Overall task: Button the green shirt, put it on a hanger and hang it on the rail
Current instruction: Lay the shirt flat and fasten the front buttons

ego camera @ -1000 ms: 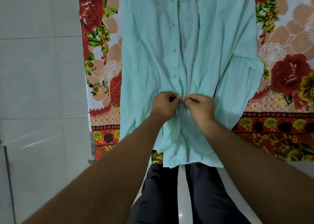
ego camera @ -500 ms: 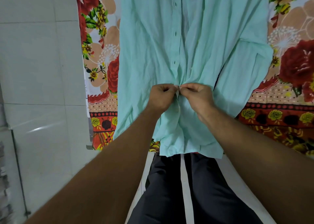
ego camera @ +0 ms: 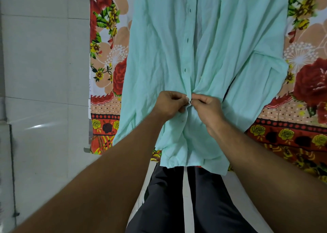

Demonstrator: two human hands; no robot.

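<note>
The green shirt (ego camera: pixel 159 59) lies flat on a flowered bedsheet (ego camera: pixel 109 59), front up, with its hem toward me and hanging over the bed's edge. My left hand (ego camera: pixel 170 104) pinches the left front edge with the buttonholes low on the placket. My right hand (ego camera: pixel 206 107) pinches the facing edge, and the two sets of fingertips meet at one small white button. The cloth bunches into folds around that spot. Above it the placket is parted and several empty buttonholes show. No hanger or rail is in view.
A white tiled floor (ego camera: pixel 44 73) fills the left side. A dark cable (ego camera: pixel 12 162) runs along the far left. My legs in dark trousers (ego camera: pixel 168 197) stand against the bed's edge under the shirt's hem.
Both hands stay pinched together at the same low button. The view has tilted a little, so the shirt and hands sit slightly higher in the frame than a second ago.
</note>
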